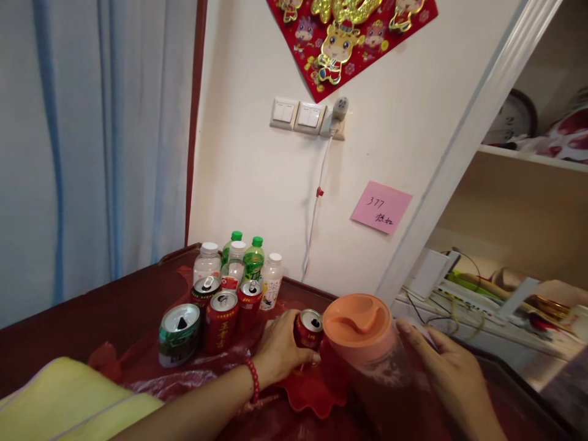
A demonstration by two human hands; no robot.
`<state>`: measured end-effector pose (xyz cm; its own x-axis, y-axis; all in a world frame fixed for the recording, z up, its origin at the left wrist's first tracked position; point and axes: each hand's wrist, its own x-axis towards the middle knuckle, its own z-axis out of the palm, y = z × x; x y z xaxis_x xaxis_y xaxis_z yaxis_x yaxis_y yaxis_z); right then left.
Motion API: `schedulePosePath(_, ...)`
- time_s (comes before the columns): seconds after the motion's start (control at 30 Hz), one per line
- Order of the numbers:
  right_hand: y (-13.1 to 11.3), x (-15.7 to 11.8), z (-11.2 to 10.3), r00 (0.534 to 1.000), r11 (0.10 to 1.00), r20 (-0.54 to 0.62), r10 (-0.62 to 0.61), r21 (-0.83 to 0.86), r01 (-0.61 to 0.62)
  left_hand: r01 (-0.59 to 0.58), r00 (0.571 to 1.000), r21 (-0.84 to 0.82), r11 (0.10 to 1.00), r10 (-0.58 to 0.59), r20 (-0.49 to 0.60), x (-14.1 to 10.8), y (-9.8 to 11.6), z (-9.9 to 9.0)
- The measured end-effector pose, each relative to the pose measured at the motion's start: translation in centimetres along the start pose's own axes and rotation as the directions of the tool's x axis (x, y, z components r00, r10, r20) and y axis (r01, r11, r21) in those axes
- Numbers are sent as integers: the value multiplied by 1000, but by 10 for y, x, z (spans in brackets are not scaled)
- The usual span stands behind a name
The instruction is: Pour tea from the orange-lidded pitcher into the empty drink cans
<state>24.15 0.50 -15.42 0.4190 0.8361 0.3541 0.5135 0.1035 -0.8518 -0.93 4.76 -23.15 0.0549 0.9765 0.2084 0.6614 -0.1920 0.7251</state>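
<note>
My left hand (282,349), with a red bead bracelet on its wrist, is wrapped round a small red drink can (309,327) with an opened top. Below that can lies a red dish with a wavy rim (316,395); whether the can touches it I cannot tell. To the right stands a clear pitcher with an orange lid (361,321). My right hand (445,367) is closed at the pitcher's handle side, the thumb on top; the fingers' far side is hidden.
Left of my left hand stand several cans, among them a green can (179,334) and a red can (222,321). Behind them are several bottles, including a green-capped bottle (253,260) and a white-capped bottle (272,282). A yellow cloth (68,398) lies front left. Shelves (528,159) rise at right.
</note>
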Motion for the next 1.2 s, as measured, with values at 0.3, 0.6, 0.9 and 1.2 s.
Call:
schedulePosePath(0.3,5,2,1,1000,1000,3,24,2,-24,3,1000,-33,999,-3,1,0,2,-1)
schedulePosePath(0.6,8,6,3,998,998,21,-63,1,63,1,1000,-54,999,-1,2,1,1,-1)
schedulePosePath(0.9,17,12,5,994,995,44,-99,34,98,-12,1000,-100,995,11,-12,4,1,-1)
schedulePosePath(1.2,15,11,9,995,993,30,-97,71,94,-21,1000,-116,993,18,-25,6,-2,2)
